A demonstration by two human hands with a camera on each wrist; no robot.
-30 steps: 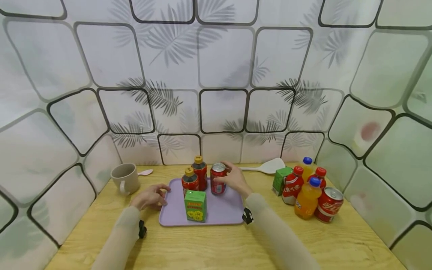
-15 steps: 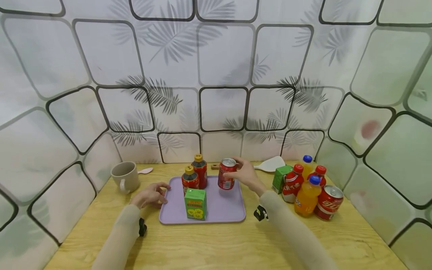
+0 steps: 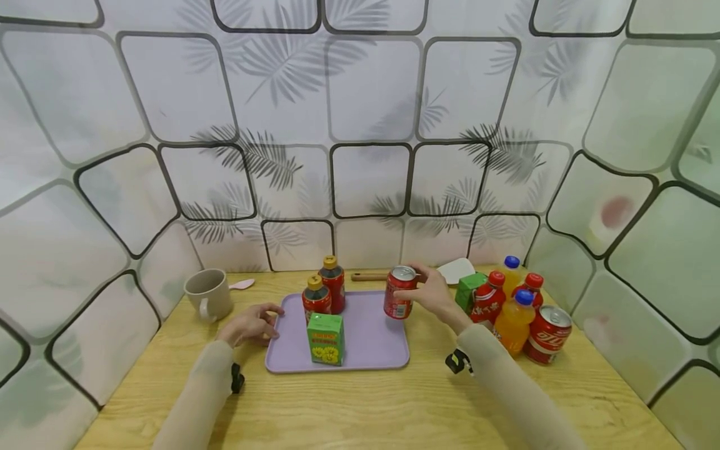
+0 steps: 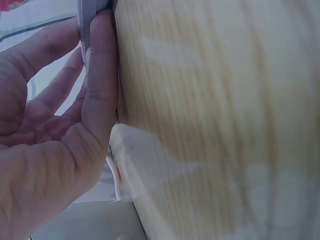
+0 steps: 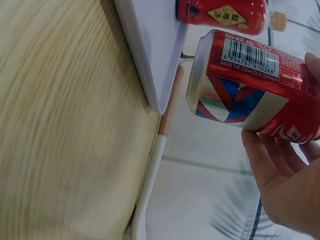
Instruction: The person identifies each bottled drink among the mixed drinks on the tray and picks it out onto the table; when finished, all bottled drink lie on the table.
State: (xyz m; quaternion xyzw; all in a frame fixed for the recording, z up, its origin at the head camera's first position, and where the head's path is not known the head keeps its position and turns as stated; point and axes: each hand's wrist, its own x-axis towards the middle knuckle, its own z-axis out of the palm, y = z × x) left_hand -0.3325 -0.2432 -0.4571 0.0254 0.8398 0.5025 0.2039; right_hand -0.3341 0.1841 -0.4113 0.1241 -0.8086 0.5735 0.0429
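In the head view my right hand (image 3: 435,295) grips a red Coca-Cola can (image 3: 400,294) above the right end of the lilac tray (image 3: 368,350). The right wrist view shows the can (image 5: 250,82) raised off the tray, its barcode and bottom rim visible. My left hand (image 3: 251,325) is at the tray's left edge; the left wrist view shows its fingers (image 4: 100,75) on both sides of the rim, pinching it. On the tray stand two red bottles with yellow caps, one (image 3: 332,287) behind the other (image 3: 317,300), and a green drink carton (image 3: 326,340) in front.
To the right stand several drinks: a green carton (image 3: 467,290), red bottles (image 3: 488,300), orange bottles (image 3: 513,325) and another red can (image 3: 548,334). A spatula with wooden handle (image 3: 368,277) lies behind the tray. A mug (image 3: 208,294) and pink spoon (image 3: 243,284) are left.
My right hand has lifted the can off the tray and carried it rightwards, towards the tray's right edge. The left hand stays at the tray's left edge.
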